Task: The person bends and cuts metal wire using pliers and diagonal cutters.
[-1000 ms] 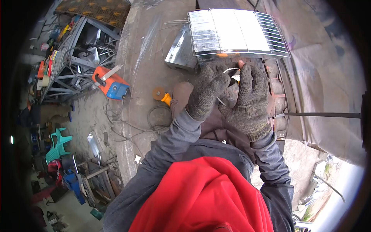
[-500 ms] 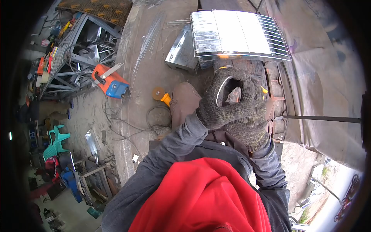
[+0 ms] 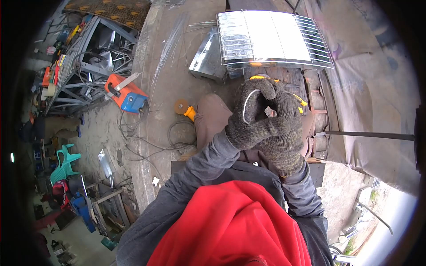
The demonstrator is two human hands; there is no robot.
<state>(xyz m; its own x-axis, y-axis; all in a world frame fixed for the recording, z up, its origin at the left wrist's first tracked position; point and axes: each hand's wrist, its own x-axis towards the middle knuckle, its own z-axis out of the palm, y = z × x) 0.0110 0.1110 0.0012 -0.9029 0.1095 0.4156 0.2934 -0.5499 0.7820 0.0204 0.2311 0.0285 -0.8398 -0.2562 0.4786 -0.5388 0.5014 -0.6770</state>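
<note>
The grey knit-gloved left hand (image 3: 253,127) holds thin, curved, pale wire (image 3: 245,105) in its curled grip, which bulky knit might let slip; the likewise gloved right hand (image 3: 288,128) has an unclear grip.

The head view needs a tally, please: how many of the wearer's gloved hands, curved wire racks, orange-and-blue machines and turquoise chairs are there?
Gloved left hand and right hand: 2
Curved wire rack: 1
Orange-and-blue machine: 1
Turquoise chair: 1
Total: 5
</note>
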